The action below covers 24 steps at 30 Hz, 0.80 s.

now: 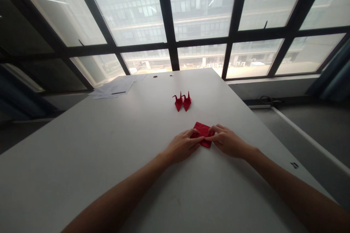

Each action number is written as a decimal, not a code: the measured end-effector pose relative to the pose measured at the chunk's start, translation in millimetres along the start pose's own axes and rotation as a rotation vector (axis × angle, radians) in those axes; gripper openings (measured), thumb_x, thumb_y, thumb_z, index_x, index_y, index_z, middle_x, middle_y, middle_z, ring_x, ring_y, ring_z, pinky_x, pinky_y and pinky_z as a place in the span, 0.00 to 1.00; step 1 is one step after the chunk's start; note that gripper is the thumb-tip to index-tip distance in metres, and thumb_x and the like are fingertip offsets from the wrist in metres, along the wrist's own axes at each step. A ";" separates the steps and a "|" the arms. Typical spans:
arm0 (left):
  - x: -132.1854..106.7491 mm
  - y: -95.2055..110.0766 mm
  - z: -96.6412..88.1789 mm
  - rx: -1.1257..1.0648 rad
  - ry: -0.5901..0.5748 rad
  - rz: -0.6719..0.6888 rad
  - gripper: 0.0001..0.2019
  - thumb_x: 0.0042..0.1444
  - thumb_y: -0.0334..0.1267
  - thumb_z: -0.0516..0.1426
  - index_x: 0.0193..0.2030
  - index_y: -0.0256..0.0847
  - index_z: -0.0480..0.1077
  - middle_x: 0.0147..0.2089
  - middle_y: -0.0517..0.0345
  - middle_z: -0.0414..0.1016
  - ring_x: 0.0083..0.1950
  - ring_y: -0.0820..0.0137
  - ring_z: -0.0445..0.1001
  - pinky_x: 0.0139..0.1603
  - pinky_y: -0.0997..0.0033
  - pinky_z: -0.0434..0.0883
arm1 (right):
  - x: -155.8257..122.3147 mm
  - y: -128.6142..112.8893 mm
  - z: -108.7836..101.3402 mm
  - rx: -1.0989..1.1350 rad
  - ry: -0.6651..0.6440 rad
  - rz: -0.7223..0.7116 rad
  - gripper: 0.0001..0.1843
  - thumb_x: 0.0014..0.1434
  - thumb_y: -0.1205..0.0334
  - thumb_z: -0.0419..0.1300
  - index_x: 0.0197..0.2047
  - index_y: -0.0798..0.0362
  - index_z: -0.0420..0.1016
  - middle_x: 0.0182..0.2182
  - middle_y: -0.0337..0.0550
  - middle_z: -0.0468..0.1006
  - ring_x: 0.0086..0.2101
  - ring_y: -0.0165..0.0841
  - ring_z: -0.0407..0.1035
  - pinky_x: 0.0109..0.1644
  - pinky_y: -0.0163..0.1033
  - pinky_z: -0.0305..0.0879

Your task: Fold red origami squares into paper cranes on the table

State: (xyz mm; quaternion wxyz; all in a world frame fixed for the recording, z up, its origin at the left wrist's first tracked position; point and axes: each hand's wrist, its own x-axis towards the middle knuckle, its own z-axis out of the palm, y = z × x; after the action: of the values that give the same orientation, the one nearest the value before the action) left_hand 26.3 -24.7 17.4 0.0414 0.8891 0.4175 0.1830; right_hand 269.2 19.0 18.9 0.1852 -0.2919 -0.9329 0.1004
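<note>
The red paper (201,129) lies on the table (109,145), at 5 o'clock from two paper cranes (178,104). Left hand (182,145) and right hand (227,141) fingertips touch it; pinching cannot be determined. Align edges; press creases evenly.

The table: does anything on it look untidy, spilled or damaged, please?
The papers at the far left look untidy: loosely spread, overlapping unevenly. A small dark mark near the right edge of the table is odd too; I cannot tell what it is. No spill shows.
</note>
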 end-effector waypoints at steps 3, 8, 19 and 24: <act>-0.3 0.0 -1.9 0.017 -0.022 0.001 0.15 0.68 0.42 0.52 0.59 0.54 0.70 0.58 0.57 0.70 0.54 0.65 0.72 0.56 0.65 0.69 | -0.2 -1.4 -3.9 -0.012 -0.028 0.015 0.22 0.64 0.71 0.54 0.53 0.37 0.78 0.45 0.43 0.75 0.46 0.37 0.67 0.52 0.44 0.65; -0.5 0.4 -2.9 0.017 -0.036 -0.009 0.15 0.68 0.42 0.52 0.59 0.54 0.70 0.59 0.57 0.69 0.53 0.65 0.72 0.56 0.65 0.69 | -5.3 0.2 -16.6 -0.028 -0.081 0.046 0.22 0.63 0.70 0.55 0.50 0.34 0.80 0.48 0.41 0.76 0.48 0.38 0.68 0.53 0.45 0.64; 0.4 1.5 -2.9 0.021 -0.035 -0.023 0.16 0.68 0.43 0.51 0.59 0.55 0.71 0.59 0.57 0.69 0.53 0.64 0.73 0.56 0.65 0.70 | -5.1 3.0 -11.0 -0.030 -0.033 -0.007 0.31 0.59 0.76 0.52 0.58 0.35 0.74 0.61 0.40 0.69 0.58 0.41 0.63 0.59 0.52 0.62; -1.8 -2.0 -1.2 0.081 -0.076 0.007 0.19 0.69 0.46 0.50 0.64 0.55 0.66 0.65 0.55 0.65 0.65 0.60 0.65 0.64 0.59 0.65 | -5.5 2.5 -8.3 0.003 -0.092 0.051 0.32 0.57 0.76 0.53 0.57 0.34 0.75 0.57 0.38 0.73 0.57 0.40 0.64 0.60 0.49 0.61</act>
State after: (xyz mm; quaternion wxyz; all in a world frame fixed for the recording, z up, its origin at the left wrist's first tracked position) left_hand 23.4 -24.9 17.5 0.0207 0.8978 0.4196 0.1323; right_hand 278.0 18.5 24.2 0.1401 -0.3104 -0.9326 0.1197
